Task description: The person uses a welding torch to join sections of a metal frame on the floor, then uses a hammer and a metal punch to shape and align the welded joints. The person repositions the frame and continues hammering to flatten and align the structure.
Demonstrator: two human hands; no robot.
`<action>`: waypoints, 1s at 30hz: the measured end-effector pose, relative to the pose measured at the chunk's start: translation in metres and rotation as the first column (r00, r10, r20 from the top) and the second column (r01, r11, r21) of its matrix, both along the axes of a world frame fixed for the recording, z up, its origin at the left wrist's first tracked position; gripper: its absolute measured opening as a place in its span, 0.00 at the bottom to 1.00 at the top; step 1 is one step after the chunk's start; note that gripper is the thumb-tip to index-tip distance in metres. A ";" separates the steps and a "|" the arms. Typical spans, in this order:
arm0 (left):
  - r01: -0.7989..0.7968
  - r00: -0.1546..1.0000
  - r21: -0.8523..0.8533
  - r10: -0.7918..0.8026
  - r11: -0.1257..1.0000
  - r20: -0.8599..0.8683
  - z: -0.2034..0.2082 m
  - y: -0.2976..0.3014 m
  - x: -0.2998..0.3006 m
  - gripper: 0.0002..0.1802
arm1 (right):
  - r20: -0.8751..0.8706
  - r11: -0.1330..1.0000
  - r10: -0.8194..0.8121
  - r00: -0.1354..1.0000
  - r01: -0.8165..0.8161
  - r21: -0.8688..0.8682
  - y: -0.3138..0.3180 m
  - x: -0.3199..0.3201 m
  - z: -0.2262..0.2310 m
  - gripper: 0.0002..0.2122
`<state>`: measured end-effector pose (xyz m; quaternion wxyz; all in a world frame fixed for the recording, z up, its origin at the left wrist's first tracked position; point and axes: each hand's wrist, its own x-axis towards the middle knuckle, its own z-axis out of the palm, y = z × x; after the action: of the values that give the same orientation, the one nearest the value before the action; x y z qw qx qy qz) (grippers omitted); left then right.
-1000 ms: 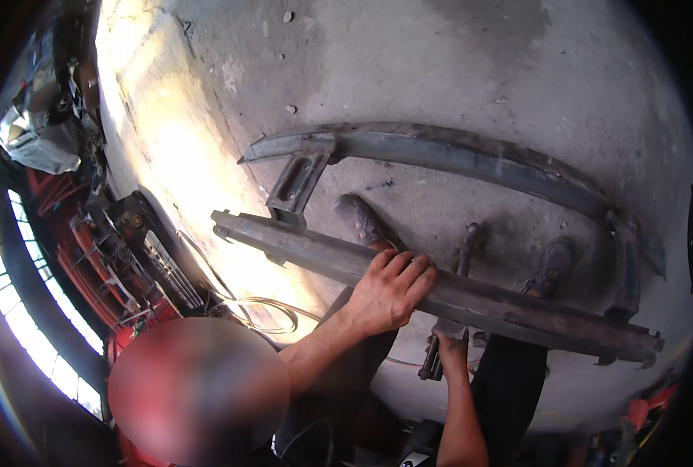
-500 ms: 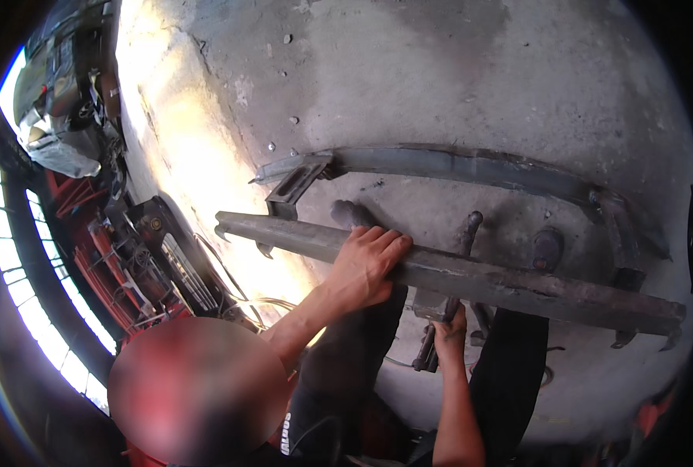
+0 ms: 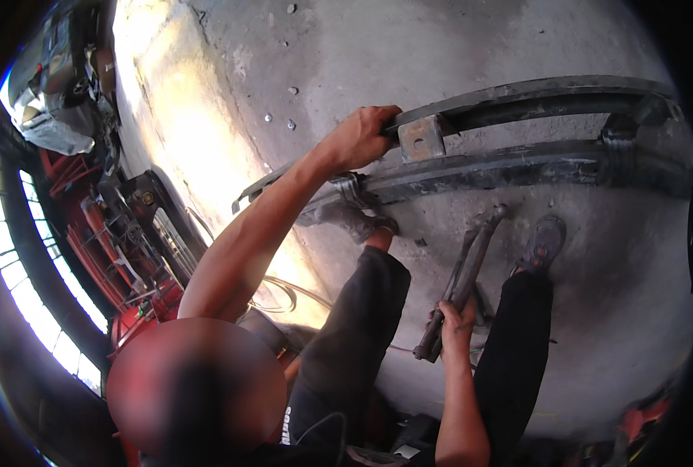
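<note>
A dark, rusty metal frame (image 3: 533,167) made of two long bars joined by cross pieces lies on the concrete floor in front of my feet. My left hand (image 3: 359,138) is stretched out and grips the end of its upper bar, beside a square plate with a hole (image 3: 419,140). My right hand (image 3: 457,321) is low between my knees, closed around the handles of a long two-armed metal tool (image 3: 464,279). The tool's far end points up at the lower bar. My legs in black trousers and my sandalled feet (image 3: 545,243) stand under the frame.
Small bolts (image 3: 288,124) lie loose on the concrete floor (image 3: 455,47). Red machinery with engine parts (image 3: 132,233) fills the left side. A foil-wrapped bulk (image 3: 47,124) sits at the upper left. Thin cables (image 3: 284,289) trail by my left leg.
My left hand has shifted from the lower bar to the end of the upper bar. The frame now sits higher and further right in view. The long tool in my right hand has come into sight.
</note>
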<state>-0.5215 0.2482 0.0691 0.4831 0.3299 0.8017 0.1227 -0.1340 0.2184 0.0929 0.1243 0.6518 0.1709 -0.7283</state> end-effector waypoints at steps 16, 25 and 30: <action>0.129 0.943 0.114 -0.086 0.985 -0.322 -0.047 -0.038 -0.050 0.28 | -0.082 0.974 0.072 0.994 -0.052 0.222 -0.025 -0.037 0.042 0.22; -0.091 0.990 0.159 0.106 0.983 -0.091 0.015 -0.143 0.006 0.34 | -0.166 0.951 0.269 0.949 -0.233 0.205 -0.032 -0.051 0.027 0.16; 0.155 0.967 0.246 -0.197 0.957 0.158 0.066 -0.210 0.149 0.42 | -0.184 0.942 0.329 0.926 -0.308 0.134 -0.026 -0.078 0.032 0.15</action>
<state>-0.3728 0.0385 0.1354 0.5212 0.4419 0.7018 0.2013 -0.2118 0.1928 0.1251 0.1892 0.5426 0.3235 -0.7517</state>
